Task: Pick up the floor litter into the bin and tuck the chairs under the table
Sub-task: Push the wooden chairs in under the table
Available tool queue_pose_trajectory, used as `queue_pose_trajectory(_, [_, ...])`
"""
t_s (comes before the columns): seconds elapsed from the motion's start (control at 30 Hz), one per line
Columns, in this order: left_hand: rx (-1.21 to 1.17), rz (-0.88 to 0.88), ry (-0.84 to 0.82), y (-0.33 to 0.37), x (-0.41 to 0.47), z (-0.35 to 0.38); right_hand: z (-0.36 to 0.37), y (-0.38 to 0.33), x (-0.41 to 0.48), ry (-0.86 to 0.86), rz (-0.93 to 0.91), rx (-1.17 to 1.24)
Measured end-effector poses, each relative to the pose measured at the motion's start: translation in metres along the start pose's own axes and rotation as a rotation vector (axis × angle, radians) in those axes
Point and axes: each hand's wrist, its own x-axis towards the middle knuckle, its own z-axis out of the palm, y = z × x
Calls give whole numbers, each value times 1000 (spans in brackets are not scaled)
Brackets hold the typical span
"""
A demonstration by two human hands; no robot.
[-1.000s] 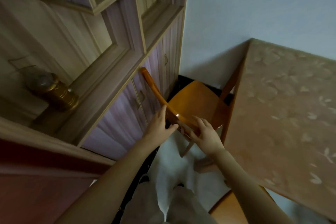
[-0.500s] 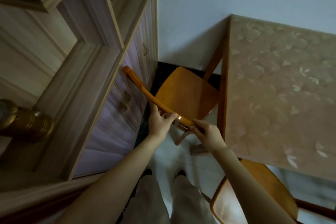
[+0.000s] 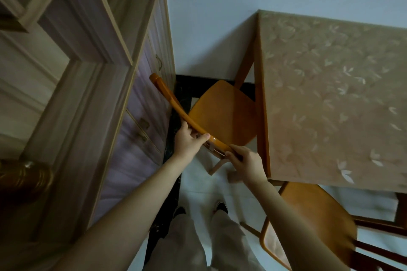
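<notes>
The left hand [image 3: 187, 141] is wrapped round the top rail [image 3: 174, 103] of an orange wooden chair [image 3: 222, 112], thumb laid over the rail's upper face. The right hand [image 3: 246, 163] grips the same rail close to its near end, fingers curled over it. Both hands therefore grasp the chair, with a short stretch of rail bare between them. The rail's long axis runs from the right hand past the left hand and on, forward and leftward, towards the cabinet [image 3: 136, 103] that stands just left of the left hand. The chair's seat lies ahead of both hands and to their right, its far-right edge meeting the table [image 3: 330, 94] (whether it sits under the top yet is hard to tell). The table lies directly right of the right hand, the nearer hand to it, so the tucking push probably has to go rightward, square to the rail. A second chair [image 3: 312, 215] stands behind the right forearm, partly out from the table's near edge. No litter shows on the pale floor [image 3: 198, 185].
</notes>
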Motion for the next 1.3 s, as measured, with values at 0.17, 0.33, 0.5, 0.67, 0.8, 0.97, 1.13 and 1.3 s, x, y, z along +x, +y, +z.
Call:
queue_pose_trajectory(0.17, [32,-15,-126,11,27,-4,9,-7,4,89,37,-30])
queue_pose_trajectory(0.33, [119,-22,-201,20,52,-5,15,-10,14,139,87,-10])
queue_pose_trajectory(0.5, [185,-26,-235,31,74,-15,19,-15,30,66,38,-13])
queue_pose_trajectory(0.67, [211,-42,-279,43,106,-39,28,-17,60,-140,12,-6])
queue_pose_trajectory(0.8, [210,-11,-256,41,104,-51,24,-16,75,-241,10,64])
queue_pose_trajectory(0.97, [44,-31,-79,33,75,-27,11,-9,68,-285,-22,197])
queue_pose_trajectory(1.13, [-4,-2,-10,30,77,-16,13,-1,70,-262,-109,210])
queue_pose_trajectory(1.3, [-2,2,-8,31,83,-18,7,1,78,-294,-140,233])
